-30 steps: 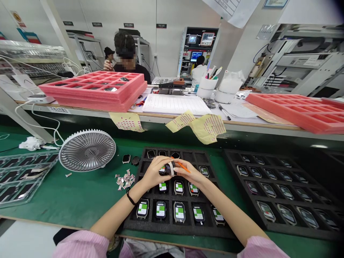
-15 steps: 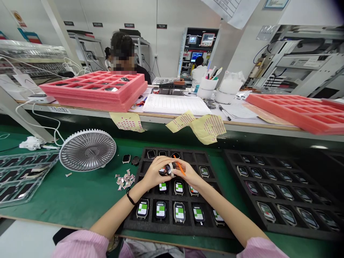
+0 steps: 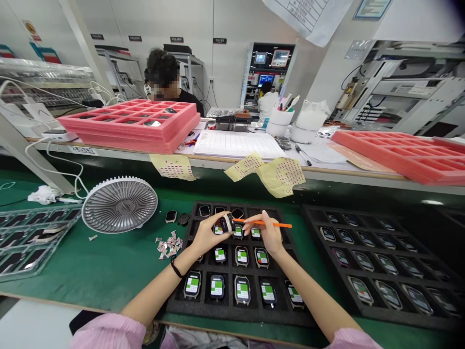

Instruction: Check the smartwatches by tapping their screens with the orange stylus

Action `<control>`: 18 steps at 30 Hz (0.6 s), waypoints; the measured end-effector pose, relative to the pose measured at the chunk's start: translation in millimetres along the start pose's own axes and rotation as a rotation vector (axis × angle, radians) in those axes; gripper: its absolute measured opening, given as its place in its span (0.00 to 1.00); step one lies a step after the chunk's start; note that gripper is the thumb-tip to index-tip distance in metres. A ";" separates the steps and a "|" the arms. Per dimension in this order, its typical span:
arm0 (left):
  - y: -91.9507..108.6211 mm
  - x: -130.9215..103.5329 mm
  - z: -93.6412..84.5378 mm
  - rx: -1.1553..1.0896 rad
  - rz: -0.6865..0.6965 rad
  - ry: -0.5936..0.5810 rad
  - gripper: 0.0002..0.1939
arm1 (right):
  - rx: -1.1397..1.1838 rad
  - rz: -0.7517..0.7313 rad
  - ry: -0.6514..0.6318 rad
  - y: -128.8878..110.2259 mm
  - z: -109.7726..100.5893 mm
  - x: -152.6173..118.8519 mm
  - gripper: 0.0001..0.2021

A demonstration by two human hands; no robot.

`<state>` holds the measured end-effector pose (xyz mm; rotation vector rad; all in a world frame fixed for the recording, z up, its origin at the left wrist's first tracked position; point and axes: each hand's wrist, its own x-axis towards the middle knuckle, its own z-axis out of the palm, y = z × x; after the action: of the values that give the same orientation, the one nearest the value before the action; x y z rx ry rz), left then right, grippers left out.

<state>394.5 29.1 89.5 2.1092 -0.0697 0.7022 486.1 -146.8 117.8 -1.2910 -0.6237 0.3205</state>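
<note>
My left hand [image 3: 207, 234] grips a watch [image 3: 225, 223] by its edges, tilted above a black foam tray [image 3: 232, 309]. An orange stick [image 3: 279, 224] is pinched in my right hand [image 3: 268, 233], its left end at the side of the watch. Beneath both hands, the tray's compartments hold several watches, many with green and white screens, such as a watch [image 3: 242, 289] in the front row. Part of the tray's upper rows is hidden by my hands.
Left of the tray are a round fan [image 3: 119, 206], small scraps [image 3: 170, 245] and two loose watches. A second black tray [image 3: 366, 261] lies right. Pink foam trays [image 3: 127, 128] rest on the shelf; a person [image 3: 163, 77] sits behind it.
My right hand has moved right, away from my left hand. The orange stick has swung from steeply slanted to nearly level. More of the watch in my left hand shows.
</note>
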 end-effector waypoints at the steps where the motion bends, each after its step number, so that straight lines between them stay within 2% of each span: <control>1: -0.2 0.1 0.1 0.000 0.000 0.001 0.25 | 0.001 -0.002 0.000 -0.5 1.1 -0.6 0.28; 18: -5.1 -2.4 3.9 0.020 0.016 0.032 0.26 | -0.138 -0.125 0.026 -6.8 8.8 -5.1 0.28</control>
<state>395.8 28.8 82.8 2.1177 -0.0630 0.7488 476.0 -144.4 124.3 -1.3788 -0.7106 0.1595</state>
